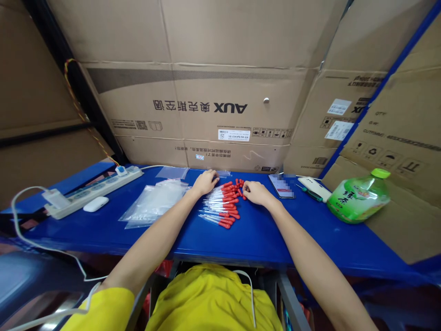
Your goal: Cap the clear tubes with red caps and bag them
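1. While droppers [221, 200] are lying on the table [265, 239], I am seeing the left hand [206, 182] resting curled beside them, grip unclear.
2. The right hand [255, 191] is bending at their red ends [225, 225]; I cannot tell whether it is grasping any.

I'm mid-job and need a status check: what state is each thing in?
Droppers: loose pile, red ends mostly to the right
Left hand: fingers bent, grip unclear
Right hand: fingers bent, grip unclear
Clear bags: lying flat, overlapping
Phone: face up, screen lit
Green bottle: capped
Power strip: plugs in
White case: shut
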`<state>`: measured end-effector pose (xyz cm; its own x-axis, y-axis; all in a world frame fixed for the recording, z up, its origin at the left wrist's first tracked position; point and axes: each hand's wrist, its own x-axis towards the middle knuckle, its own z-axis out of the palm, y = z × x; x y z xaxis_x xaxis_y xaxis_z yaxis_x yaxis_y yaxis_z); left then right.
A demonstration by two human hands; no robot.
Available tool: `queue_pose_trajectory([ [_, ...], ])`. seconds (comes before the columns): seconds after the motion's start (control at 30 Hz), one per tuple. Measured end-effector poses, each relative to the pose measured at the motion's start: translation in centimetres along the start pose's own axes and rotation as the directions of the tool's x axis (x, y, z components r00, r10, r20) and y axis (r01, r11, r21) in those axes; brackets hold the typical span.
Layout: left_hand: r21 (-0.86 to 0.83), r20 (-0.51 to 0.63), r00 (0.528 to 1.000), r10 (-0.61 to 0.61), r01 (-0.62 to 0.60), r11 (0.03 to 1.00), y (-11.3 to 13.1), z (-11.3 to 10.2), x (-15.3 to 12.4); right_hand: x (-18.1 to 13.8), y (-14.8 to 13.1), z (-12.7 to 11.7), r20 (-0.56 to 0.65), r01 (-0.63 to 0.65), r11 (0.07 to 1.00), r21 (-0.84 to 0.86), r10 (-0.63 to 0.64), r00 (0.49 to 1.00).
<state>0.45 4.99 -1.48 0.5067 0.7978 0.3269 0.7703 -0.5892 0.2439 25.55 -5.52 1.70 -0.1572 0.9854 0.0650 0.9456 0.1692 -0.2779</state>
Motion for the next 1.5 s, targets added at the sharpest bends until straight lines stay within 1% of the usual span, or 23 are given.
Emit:
queue_pose_trajectory([
  [0.1, 0.010, -0.001, 1.000, -0.021, 0.021, 1.000, 0.0, 0.0, 0.1, -0.3, -0.6, -0.4, 0.025, 0.006, 1.000, 0.018, -0.006, 1.000],
  [0.2, 0.053, 0.033, 0.998, -0.049, 0.047, 0.998, 0.2, -0.3, -0.1, -0.4, -0.7, -0.6, 0.033, 0.021, 1.000, 0.008, -0.021, 0.999],
  [0.47, 0.126, 0.039, 0.997, -0.061, 0.056, 0.990, 0.8, -1.6, -0.6, -0.2, -0.6, 0.1, 0.028, 0.002, 1.000, -0.015, -0.002, 1.000],
  [0.63, 0.104, 0.084, 0.993, -0.083, 0.074, 0.992, 1.0, -2.1, -0.7, -0.1, -0.6, 0.1, 0.015, 0.016, 0.999, -0.041, -0.016, 1.000],
  [0.7, 0.096, 0.066, 0.994, -0.088, 0.082, 0.992, 1.0, -2.2, -0.8, -0.1, -0.6, 0.1, 0.009, 0.019, 0.999, -0.031, -0.019, 1.000],
  [0.87, 0.085, -0.029, 1.000, -0.002, 0.005, 0.996, 1.4, -2.7, -1.1, -0.4, -1.0, -0.2, -0.012, 0.003, 1.000, 0.029, -0.003, 1.000],
  [1.0, -0.024, -0.089, 0.994, 0.066, -0.068, 0.997, 2.3, -3.3, -1.4, -0.5, -1.2, -0.7, -0.036, -0.012, 0.992, 0.122, 0.016, 0.999],
  [1.03, -0.060, -0.099, 0.992, 0.080, -0.086, 0.994, 2.7, -3.5, -1.5, -0.5, -1.2, -0.8, -0.055, -0.013, 0.988, 0.154, 0.022, 0.998],
  [1.1, -0.119, -0.102, 0.989, 0.105, -0.117, 0.986, 3.6, -3.9, -1.7, -0.2, -1.0, -0.9, -0.130, -0.011, 0.978, 0.210, 0.040, 0.991],
  [1.2, -0.178, -0.100, 0.978, 0.184, -0.200, 0.964, 4.9, -4.4, -2.1, 0.1, -0.9, -1.0, -0.279, 0.051, 0.954, 0.295, 0.035, 0.960],
  [1.3, -0.199, -0.097, 0.960, 0.264, -0.278, 0.940, 6.0, -4.6, -2.6, 0.2, -1.2, -1.1, -0.372, 0.190, 0.895, 0.403, -0.029, 0.928],
  [1.4, -0.177, -0.107, 0.964, 0.245, -0.261, 0.949, 6.6, -4.7, -2.9, 0.0, -1.9, -1.1, -0.445, 0.323, 0.806, 0.496, -0.083, 0.892],
  [1.5, -0.155, -0.118, 0.968, 0.221, -0.238, 0.959, 6.9, -4.7, -3.1, -0.3, -2.8, -1.0, -0.486, 0.408, 0.710, 0.574, -0.106, 0.868],
])
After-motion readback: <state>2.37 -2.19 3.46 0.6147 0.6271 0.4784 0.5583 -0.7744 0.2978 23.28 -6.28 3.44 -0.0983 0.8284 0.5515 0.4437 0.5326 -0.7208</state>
